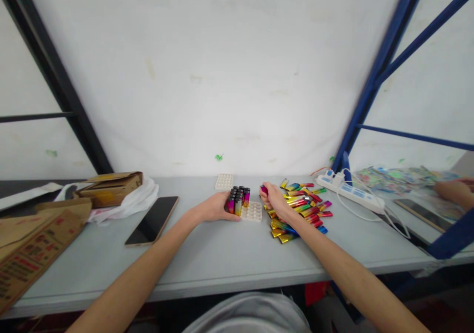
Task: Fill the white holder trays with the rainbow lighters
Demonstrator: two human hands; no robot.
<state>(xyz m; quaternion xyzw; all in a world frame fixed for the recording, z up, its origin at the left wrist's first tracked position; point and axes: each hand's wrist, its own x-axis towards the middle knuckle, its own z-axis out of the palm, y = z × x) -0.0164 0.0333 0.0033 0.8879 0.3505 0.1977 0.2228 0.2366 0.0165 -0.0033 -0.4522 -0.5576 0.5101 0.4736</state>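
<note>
Several upright lighters (237,202) with black tops and purple-to-yellow bodies stand packed in the left part of a white tray (252,211) with round hollows. My left hand (217,207) is curved around their left side, thumb at the front, fingers partly hidden behind them. Over the tray's right side, my right hand (274,198) is closed around a purple lighter (264,189); most of it is hidden in the fist. Under and beside my right forearm lies a loose pile of shiny multicoloured lighters (296,212).
A second white tray (224,182) lies near the wall. To the left are a phone (153,220), a white plastic bag (148,192) and cardboard boxes (44,239). A white power strip (351,193) with cables lies right, beside a blue frame (370,86). Another person's hand (455,192) shows far right.
</note>
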